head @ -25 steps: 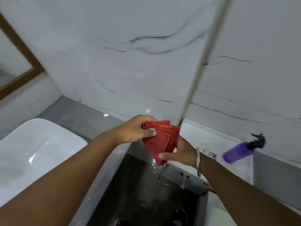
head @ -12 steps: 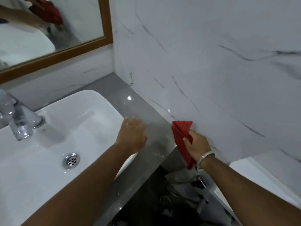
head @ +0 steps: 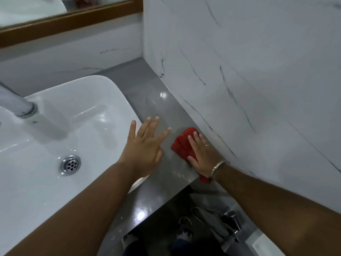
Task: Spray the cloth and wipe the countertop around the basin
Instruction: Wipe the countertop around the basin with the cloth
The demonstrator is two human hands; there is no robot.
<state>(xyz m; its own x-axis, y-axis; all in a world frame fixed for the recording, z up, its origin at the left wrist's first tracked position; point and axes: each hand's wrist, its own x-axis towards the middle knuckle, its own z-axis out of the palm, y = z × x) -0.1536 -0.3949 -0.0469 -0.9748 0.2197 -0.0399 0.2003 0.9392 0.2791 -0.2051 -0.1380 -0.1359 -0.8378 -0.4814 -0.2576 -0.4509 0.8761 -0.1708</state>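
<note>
Right grip (head: 203, 154): fingers flat, pressing red cloth (head: 181, 145) onto grey worktop (head: 153, 106) beside the wall (head: 239, 71).
Left grip (head: 145, 148): fingers spread, holding nothing, over the basin (head: 88, 93) rim.

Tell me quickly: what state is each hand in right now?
Left hand: open, fingers spread, holding nothing.
Right hand: open, flat, pressing the red cloth onto the countertop.

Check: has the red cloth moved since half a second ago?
Yes. The red cloth went down onto the countertop, against the wall, under the right hand.
</note>
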